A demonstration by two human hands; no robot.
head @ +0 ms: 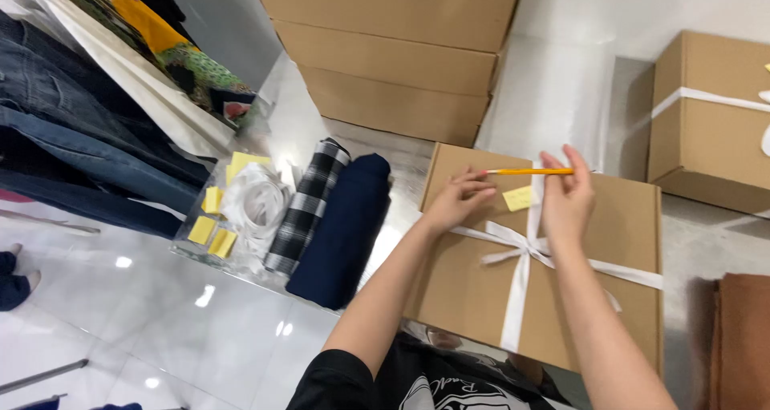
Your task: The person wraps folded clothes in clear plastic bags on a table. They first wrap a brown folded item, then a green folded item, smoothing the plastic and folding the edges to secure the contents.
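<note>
Black printed shirt (449, 386) sat lowest in frame, both bare forearms reaching out from it over a flat cardboard box (473, 290) tied crosswise with white ribbon (521, 254), bow near centre. Left hand (457, 201) rested on the lid, fingers curled, tips meeting the tip end of an orange pencil (529, 171). Right hand (568, 197) pinched the pencil's other end, palm upright. Pencil lay level just above a small yellow sticky note (518, 197) stuck to the lid beside the ribbon. Step looked like readying the pencil over the note; writing would call for a one-hand writing grip with the tip down. Left of the box: navy roll (341, 234), checked roll (309, 206), spare notes (210, 218).
</note>
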